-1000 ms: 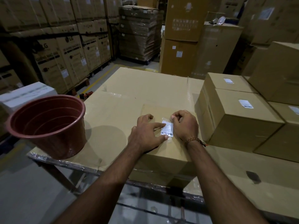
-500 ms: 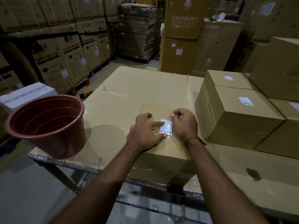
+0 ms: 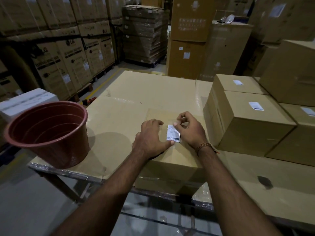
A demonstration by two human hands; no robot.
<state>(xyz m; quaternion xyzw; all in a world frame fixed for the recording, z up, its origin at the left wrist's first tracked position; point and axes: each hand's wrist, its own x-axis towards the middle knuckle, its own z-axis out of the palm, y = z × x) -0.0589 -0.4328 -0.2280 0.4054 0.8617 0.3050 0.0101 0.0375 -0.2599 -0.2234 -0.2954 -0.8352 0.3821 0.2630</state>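
1. Since the earlier frame, the left hand had drawn its forefinger back off the label toward 9 o'clock, and the right hand had risen from its knuckles-down rest beside the label
2. The label, white with a barcode along its lower edge, lay flat on top of the small cardboard box, between the two hands and near the box's 3 o'clock side
3. The left hand rested palm-down on the box lid with its fingers straight and spread; only its thumb touched the label, pressing at the 6 o'clock edge
4. The right hand hovered at the label's 2 o'clock with its fingers curled; its thumb tip met the label's 12 o'clock edge, and whether it pinched anything there could not be told
5. A beaded bracelet sat on the right wrist
6. The box stood at the near edge of a table covered in a cardboard sheet
7. A red-brown plastic pot stood upright on the sheet at 9 o'clock from the box, well apart from it
8. At 3 o'clock, just beside the box, stood a stack of labelled cartons
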